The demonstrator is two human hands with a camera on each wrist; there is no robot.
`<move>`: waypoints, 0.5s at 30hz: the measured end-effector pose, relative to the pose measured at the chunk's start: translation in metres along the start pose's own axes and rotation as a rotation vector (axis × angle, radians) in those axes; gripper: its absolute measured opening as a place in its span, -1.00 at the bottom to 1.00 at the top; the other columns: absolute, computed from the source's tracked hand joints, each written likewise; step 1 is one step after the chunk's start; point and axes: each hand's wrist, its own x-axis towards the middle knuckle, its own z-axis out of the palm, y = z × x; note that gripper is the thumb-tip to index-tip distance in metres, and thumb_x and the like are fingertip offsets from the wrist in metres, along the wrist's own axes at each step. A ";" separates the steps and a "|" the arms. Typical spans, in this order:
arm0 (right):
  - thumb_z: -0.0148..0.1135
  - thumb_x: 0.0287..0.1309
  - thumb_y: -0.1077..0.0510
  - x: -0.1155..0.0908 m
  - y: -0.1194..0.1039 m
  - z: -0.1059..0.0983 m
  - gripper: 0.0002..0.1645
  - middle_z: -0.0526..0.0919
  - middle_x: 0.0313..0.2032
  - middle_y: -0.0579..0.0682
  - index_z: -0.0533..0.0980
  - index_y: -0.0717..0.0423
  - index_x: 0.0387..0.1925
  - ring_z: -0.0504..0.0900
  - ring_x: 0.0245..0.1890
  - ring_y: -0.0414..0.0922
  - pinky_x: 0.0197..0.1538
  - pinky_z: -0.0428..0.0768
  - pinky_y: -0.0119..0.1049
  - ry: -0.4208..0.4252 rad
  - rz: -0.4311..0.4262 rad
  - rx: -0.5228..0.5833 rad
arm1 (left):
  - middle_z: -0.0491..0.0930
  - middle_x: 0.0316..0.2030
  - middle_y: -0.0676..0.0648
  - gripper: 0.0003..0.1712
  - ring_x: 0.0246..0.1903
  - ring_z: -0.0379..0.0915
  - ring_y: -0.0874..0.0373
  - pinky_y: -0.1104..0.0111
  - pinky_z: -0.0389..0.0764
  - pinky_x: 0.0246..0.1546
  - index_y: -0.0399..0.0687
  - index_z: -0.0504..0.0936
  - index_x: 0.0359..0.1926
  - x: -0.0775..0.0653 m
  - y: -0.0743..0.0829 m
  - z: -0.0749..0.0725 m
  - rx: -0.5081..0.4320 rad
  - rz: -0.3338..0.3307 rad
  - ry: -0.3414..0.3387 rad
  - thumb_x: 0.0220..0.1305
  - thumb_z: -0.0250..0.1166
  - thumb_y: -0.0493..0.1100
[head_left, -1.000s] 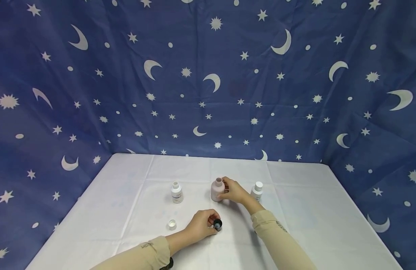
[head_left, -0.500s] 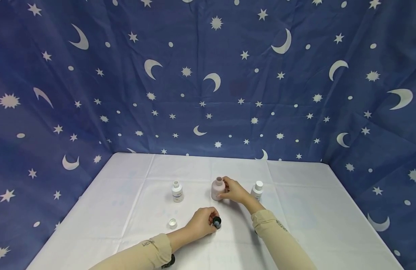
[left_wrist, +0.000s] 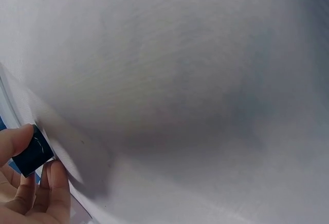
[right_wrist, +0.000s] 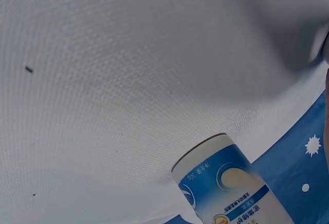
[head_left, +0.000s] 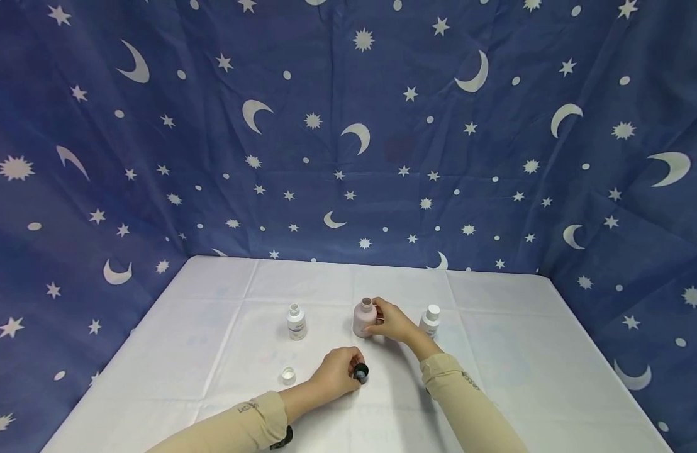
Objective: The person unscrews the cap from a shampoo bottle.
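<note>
Fingers of my left hand (head_left: 334, 373) pinch a black cap (head_left: 362, 374); my right hand (head_left: 394, 323) grips an open pink bottle (head_left: 362, 321).
Both are lower middle of the frame, bottle above cap; on the desk (head_left: 512, 352), an uncapped white bottle (head_left: 297, 325) stands left, a capped white bottle (head_left: 430, 319) right.

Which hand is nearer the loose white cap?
Left. The left hand, pinching a black cap, is just right of the white cap; the right hand is farther off, gripping the pink bottle.
</note>
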 end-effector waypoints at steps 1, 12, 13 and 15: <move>0.41 -0.07 0.30 0.000 0.000 0.000 -0.32 0.57 0.00 0.33 0.31 0.43 0.08 0.55 0.06 0.17 0.15 0.52 -0.05 0.003 -0.004 -0.005 | 0.51 -0.50 0.06 -0.65 -0.50 0.33 0.34 0.56 0.40 -0.46 -0.14 0.55 -0.37 0.000 0.000 0.000 0.001 -0.002 0.005 -0.24 0.42 -0.48; 0.42 -0.11 0.33 -0.002 -0.002 0.004 -0.25 0.56 0.00 0.33 0.29 0.46 0.12 0.55 0.04 0.15 0.13 0.53 -0.05 -0.007 0.053 -0.017 | 0.49 -0.52 0.04 -0.54 -0.52 0.29 0.35 0.55 0.37 -0.46 -0.18 0.56 -0.21 -0.004 -0.001 0.000 0.044 0.010 0.018 -0.25 0.43 -0.48; 0.43 -0.12 0.33 -0.002 -0.002 0.005 -0.23 0.56 0.01 0.33 0.27 0.46 0.13 0.55 0.04 0.15 0.13 0.54 -0.05 -0.008 0.066 -0.020 | 0.49 -0.51 0.04 -0.52 -0.52 0.29 0.36 0.54 0.37 -0.45 -0.19 0.56 -0.18 -0.004 -0.001 0.000 0.052 0.010 0.015 -0.25 0.44 -0.47; 0.44 -0.14 0.34 -0.003 -0.001 0.006 -0.16 0.53 0.05 0.35 0.23 0.46 0.17 0.53 0.07 0.16 0.14 0.53 -0.06 -0.013 0.093 -0.009 | 0.49 -0.50 0.04 -0.48 -0.51 0.29 0.35 0.53 0.39 -0.44 -0.20 0.56 -0.14 -0.004 -0.001 0.000 0.063 0.008 0.012 -0.26 0.43 -0.48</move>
